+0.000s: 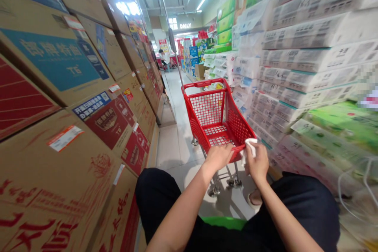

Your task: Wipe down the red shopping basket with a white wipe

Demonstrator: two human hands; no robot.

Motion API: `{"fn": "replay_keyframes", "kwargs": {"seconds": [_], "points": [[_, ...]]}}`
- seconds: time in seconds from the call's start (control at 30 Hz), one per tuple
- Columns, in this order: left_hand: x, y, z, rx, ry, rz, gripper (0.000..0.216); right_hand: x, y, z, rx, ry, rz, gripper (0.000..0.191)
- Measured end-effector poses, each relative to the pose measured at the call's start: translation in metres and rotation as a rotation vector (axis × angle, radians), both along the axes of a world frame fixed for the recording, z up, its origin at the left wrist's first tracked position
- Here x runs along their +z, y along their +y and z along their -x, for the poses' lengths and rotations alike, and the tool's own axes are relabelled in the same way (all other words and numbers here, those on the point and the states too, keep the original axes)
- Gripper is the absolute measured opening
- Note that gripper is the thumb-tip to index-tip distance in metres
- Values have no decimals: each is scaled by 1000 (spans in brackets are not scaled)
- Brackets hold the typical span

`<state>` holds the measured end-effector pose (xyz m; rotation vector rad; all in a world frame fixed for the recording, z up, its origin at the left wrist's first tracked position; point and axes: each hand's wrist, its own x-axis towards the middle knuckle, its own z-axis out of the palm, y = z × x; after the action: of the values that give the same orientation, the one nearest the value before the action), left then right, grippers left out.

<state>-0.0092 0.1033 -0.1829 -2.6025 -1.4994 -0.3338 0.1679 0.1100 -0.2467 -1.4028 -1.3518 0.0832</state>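
Note:
A small red plastic shopping cart (218, 126) on metal legs with casters stands in front of my knees, its basket holding nothing that I can see. My left hand (220, 155) is closed over the near rim of the basket. At the near right corner, my right hand (257, 161) pinches a white cloth (250, 147) against the red rim. The cloth hangs partly over the corner and down beside the basket.
Stacked cardboard boxes (97, 94) line the left side. Packs of tissue paper (298, 63) are piled on the right, with green packs (348, 122) lower down. A pole (171, 41) rises beyond the cart. A person (163, 58) sits far down the aisle. Part of a green seat (223, 222) shows beneath me.

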Motion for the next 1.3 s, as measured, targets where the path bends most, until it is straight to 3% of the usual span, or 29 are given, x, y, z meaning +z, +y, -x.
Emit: {"fn": "replay_keyframes", "kwargs": {"seconds": [0.17, 0.37, 0.5, 0.7, 0.83, 0.9, 1.0, 1.1, 1.3], "points": [[-1, 3, -7, 7, 13, 5, 24, -11, -9, 29, 214, 35, -11, 31], [2, 6, 5, -204, 31, -62, 40, -9, 22, -8, -49, 333, 56, 38], [7, 8, 33, -298, 40, -164, 51, -4, 35, -25, -40, 329, 79, 39], [2, 6, 49, -233, -78, -91, 50, -4, 18, 11, -4, 257, 17, 35], [-3, 6, 38, -222, -152, -68, 48, -10, -2, 44, 193, 237, -7, 33], [-4, 7, 35, -239, -179, -56, 47, -12, 0, 43, 201, 280, 9, 33], [-5, 10, 32, -277, -214, -46, 48, -11, 22, 20, 28, 380, 44, 37], [-6, 12, 29, -323, -249, -43, 45, -7, 40, 2, -35, 408, 59, 38], [-6, 10, 26, -305, -268, -36, 45, -17, 9, 38, 99, 350, -23, 35]]}}
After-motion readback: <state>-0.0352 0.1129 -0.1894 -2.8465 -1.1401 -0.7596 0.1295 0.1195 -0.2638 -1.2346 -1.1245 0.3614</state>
